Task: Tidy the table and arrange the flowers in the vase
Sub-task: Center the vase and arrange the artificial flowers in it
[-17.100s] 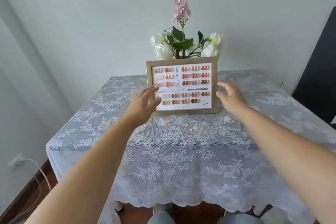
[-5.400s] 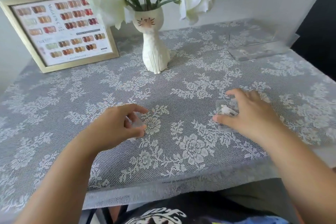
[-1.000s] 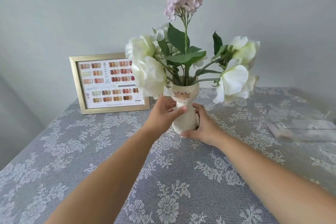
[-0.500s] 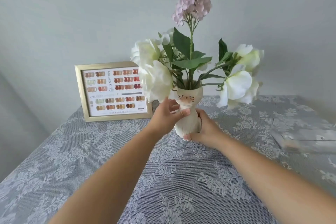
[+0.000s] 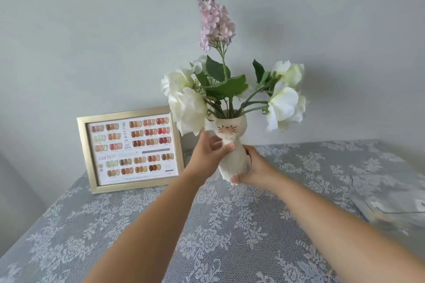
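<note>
Head cam is showing both hands gripping the cat-face vase mid-table, left hand wrapping its neck, right hand cupping its base, flowers sticking up at 12 o'clock, picture frame sitting at 9 o'clock of it.

Our right hand hid the vase base; the clear case on the desk was blurred and cut off.

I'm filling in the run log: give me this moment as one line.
left hand: on vase neck | right hand: round base | flowers: in vase | frame: upright by wall
</note>
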